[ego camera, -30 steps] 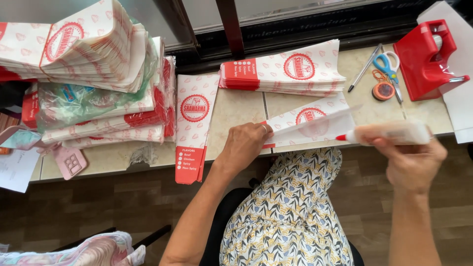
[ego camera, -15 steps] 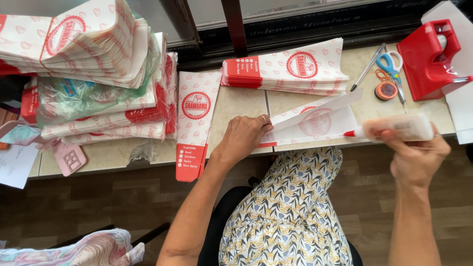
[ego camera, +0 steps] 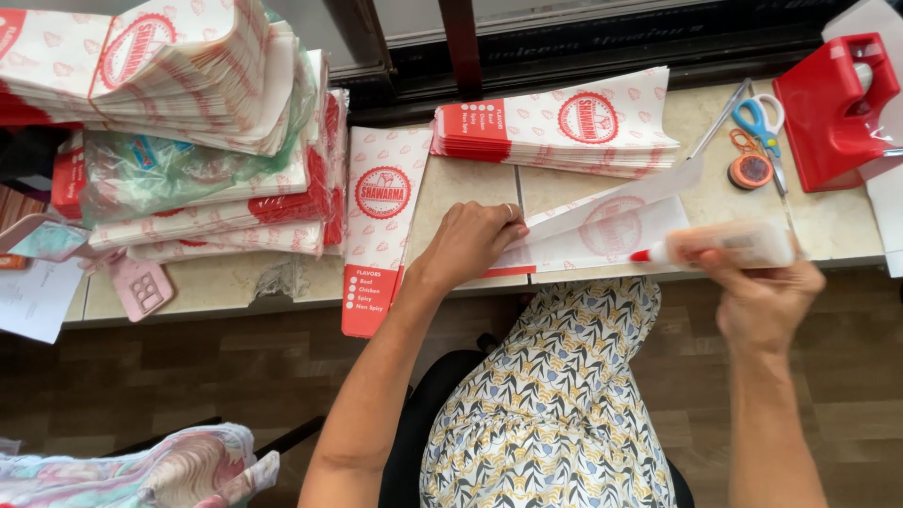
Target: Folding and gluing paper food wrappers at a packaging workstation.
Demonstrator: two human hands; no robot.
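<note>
Beige tiled counter [ego camera: 470, 188] runs under a dark window frame, crowded at its left end by tall stacks of red-and-white paper sleeves [ego camera: 179, 103], a crumpled green plastic bag [ego camera: 169, 174] wedged among them, and a pink calculator [ego camera: 141, 290] near the edge. Just right of these, one flat printed sleeve [ego camera: 381, 235] hangs over the counter's lip and could slide off if nudged. The left hand [ego camera: 470, 246] presses its curled fingers down on an unfolded sheet [ego camera: 611, 230], pinning it at the front edge. The right hand [ego camera: 767, 296] grips a glue bottle [ego camera: 729, 246], its red tip at the sheet's lower margin; a hard squeeze could smear glue onto the counter or fingers, and the raised flap may spring back. Behind lie a neat sleeve pile [ego camera: 564, 122], scissors [ego camera: 762, 127], a small tape roll [ego camera: 750, 171] and a red tape dispenser [ego camera: 828, 113], close enough to crowd the right elbow's swing.
</note>
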